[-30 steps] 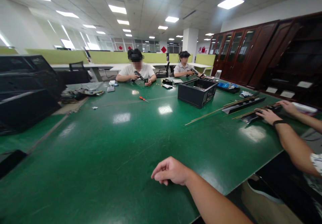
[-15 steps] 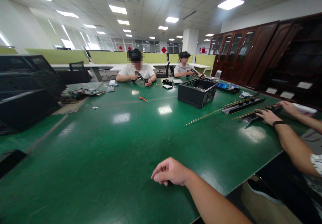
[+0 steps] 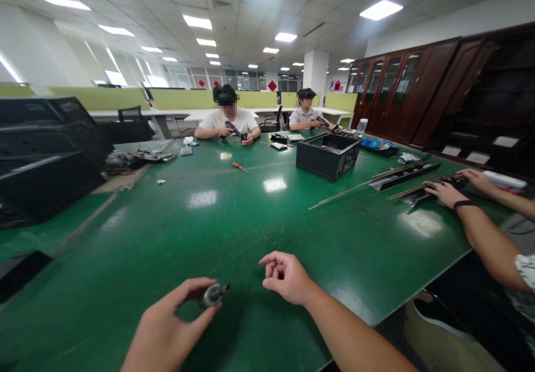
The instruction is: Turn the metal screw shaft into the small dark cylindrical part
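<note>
Metal-grey and stubby, the small cylindrical part (image 3: 214, 293) sat pinched between thumb and fingertips of the left hand (image 3: 167, 327), held just above the near edge of the green table (image 3: 200, 227). It looked dull grey with a darker tip pointing right, though finer detail was too blurred to tell. The right hand (image 3: 288, 277) hovered just beside it, fingers loosely curled and holding nothing. A steady pinch, with the tip kept turned toward the right hand, seemed the best way to handle it.

table (image 3: 175, 233): glossy green | small part (image 3: 214, 293): grey-silver | bin (image 3: 327, 156): black | screwdriver (image 3: 239, 166): orange
</note>
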Available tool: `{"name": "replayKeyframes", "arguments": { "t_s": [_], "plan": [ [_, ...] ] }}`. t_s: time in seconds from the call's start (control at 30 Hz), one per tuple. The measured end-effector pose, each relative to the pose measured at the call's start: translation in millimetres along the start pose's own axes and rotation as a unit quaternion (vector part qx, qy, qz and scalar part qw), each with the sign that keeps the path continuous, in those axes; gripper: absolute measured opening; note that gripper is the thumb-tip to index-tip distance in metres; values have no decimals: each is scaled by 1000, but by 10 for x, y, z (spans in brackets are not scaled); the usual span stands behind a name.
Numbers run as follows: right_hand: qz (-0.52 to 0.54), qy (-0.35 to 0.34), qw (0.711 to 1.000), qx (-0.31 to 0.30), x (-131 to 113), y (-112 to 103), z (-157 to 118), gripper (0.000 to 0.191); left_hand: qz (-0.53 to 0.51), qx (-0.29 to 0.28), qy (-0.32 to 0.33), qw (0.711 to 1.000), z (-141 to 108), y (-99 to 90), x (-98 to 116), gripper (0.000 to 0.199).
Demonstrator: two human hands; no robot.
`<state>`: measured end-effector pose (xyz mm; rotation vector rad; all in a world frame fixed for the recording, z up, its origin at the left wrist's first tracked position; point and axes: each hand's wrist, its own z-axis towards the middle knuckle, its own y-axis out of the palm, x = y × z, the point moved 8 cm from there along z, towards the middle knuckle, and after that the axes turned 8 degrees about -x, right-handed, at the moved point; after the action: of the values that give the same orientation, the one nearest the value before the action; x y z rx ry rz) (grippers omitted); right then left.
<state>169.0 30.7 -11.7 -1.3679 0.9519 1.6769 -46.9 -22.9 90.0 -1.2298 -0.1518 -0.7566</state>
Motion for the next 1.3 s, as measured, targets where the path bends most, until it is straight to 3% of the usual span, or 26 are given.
{"name": "replayKeyframes", "arguments": {
  "t_s": [0.1, 0.17, 0.3, 0.57, 0.87, 1.3],
  "plan": [
    [-21, -8, 1000, 18, -20, -38, -5, 47, -50, -81, 42, 995, 362, 459, 203, 23],
    [-26, -7, 999, 25, -26, -51, -6, 50, -73, -107, 72, 989, 466, 689, 271, 20],
    [-23, 5, 1000, 15, -32, -33, 9, 45, -120, -113, 109, 980, 420, 907, 223, 21],
    [-119, 14, 993, 3, -59, -34, 17, 33, -132, -61, 91, 985, 326, 869, 55, 22],
    [-122, 21, 992, 13, -20, -45, -1, 18, -143, -53, 108, 982, 326, 849, 146, 20],
    [-106, 44, 993, 18, 17, -48, -13, 19, -137, -44, 108, 984, 302, 842, 178, 18]
  ]
}}
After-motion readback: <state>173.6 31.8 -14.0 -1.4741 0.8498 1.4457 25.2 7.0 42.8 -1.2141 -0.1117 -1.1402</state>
